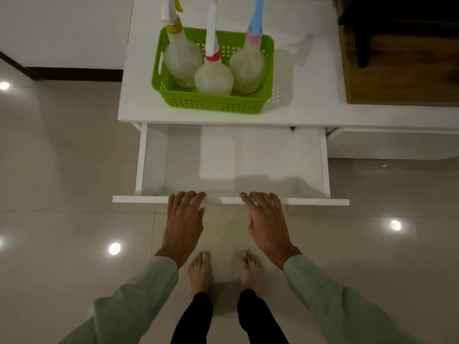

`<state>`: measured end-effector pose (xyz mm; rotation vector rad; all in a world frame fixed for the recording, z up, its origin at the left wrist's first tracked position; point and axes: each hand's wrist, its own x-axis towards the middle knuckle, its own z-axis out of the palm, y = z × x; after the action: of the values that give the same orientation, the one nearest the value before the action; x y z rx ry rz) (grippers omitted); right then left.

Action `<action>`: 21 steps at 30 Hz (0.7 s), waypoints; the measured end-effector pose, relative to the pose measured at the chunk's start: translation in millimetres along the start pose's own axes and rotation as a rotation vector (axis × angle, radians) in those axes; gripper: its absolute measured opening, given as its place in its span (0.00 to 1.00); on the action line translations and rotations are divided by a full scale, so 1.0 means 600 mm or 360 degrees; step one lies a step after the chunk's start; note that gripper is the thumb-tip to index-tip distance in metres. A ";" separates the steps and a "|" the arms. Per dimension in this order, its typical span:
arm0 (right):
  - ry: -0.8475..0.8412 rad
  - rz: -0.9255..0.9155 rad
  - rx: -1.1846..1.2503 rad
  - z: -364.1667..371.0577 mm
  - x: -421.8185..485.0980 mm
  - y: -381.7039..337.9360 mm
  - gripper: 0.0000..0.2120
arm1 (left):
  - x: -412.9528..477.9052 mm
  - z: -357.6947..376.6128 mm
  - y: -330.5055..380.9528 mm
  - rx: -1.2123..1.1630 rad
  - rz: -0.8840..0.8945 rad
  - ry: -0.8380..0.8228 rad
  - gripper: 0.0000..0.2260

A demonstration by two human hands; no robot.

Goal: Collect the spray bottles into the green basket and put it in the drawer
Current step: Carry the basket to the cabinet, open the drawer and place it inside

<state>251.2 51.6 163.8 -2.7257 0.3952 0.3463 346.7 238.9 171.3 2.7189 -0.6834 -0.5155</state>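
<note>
Both hands, left (185,214) and right (267,217), rest open on the drawer (231,200) front, empty; basket (211,101) with three bottles (213,78) waits at twelve o'clock, equidistant.

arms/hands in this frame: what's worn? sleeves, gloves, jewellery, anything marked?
Both hands, left hand and right hand, are bare: no gloves, and no rings or watch show. Each arm wears a long, loose, pale green sleeve, left sleeve and right sleeve, plain fabric ending at the wrist, with no print or markings visible. No cables or straps.
</note>
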 end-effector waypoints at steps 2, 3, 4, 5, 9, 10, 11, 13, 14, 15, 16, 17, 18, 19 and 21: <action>0.0015 0.0018 0.0029 0.003 -0.017 0.000 0.29 | -0.017 0.011 -0.004 0.0006 -0.0040 0.0015 0.17; 0.0015 0.0021 0.0035 0.003 -0.023 -0.001 0.30 | -0.024 0.014 -0.006 0.0014 -0.0053 0.0018 0.19; 0.0007 0.0020 0.0033 0.006 -0.029 -0.001 0.30 | -0.031 0.019 -0.009 0.0028 -0.0052 0.0018 0.20; 0.0006 0.0016 0.0023 0.010 -0.036 0.001 0.31 | -0.038 0.023 -0.011 0.0043 -0.0040 0.0014 0.21; -0.0079 0.0012 0.0030 0.006 -0.047 -0.003 0.32 | -0.050 0.017 -0.013 0.0030 -0.0043 -0.0050 0.22; -0.0136 0.0015 0.0073 0.001 -0.045 -0.002 0.30 | -0.048 0.012 -0.012 0.0005 -0.0048 -0.0112 0.22; -0.0178 0.0038 0.0165 -0.005 -0.039 -0.001 0.28 | -0.043 0.005 -0.011 -0.0043 -0.0042 -0.0185 0.23; -0.0127 0.0123 0.0424 -0.030 -0.022 -0.001 0.24 | -0.025 -0.019 -0.003 -0.0317 -0.0039 -0.0303 0.27; -0.0021 0.0158 0.0551 -0.050 -0.007 -0.001 0.24 | -0.006 -0.039 0.002 -0.0498 -0.0043 -0.0300 0.31; 0.0135 0.0179 0.0687 -0.073 0.013 -0.001 0.25 | 0.019 -0.060 0.007 -0.0650 -0.0057 -0.0213 0.34; 0.0320 0.0202 0.0838 -0.098 0.037 -0.002 0.26 | 0.049 -0.083 0.011 -0.0766 -0.0082 -0.0053 0.35; 0.0504 0.0228 0.0975 -0.125 0.063 -0.001 0.25 | 0.083 -0.108 0.015 -0.0860 -0.0117 0.0137 0.34; 0.0656 0.0266 0.1075 -0.150 0.090 -0.002 0.25 | 0.114 -0.133 0.018 -0.0951 -0.0164 0.0320 0.32; 0.0776 0.0310 0.1145 -0.176 0.120 -0.001 0.24 | 0.147 -0.158 0.021 -0.1018 -0.0195 0.0499 0.30; 0.0931 0.0403 0.1290 -0.218 0.181 -0.001 0.23 | 0.206 -0.199 0.022 -0.1063 -0.0204 0.0808 0.26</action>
<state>376.7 -23.0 251.1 -1.9210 0.8233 -0.4774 492.0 188.6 249.2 2.1222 -0.1555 -0.0400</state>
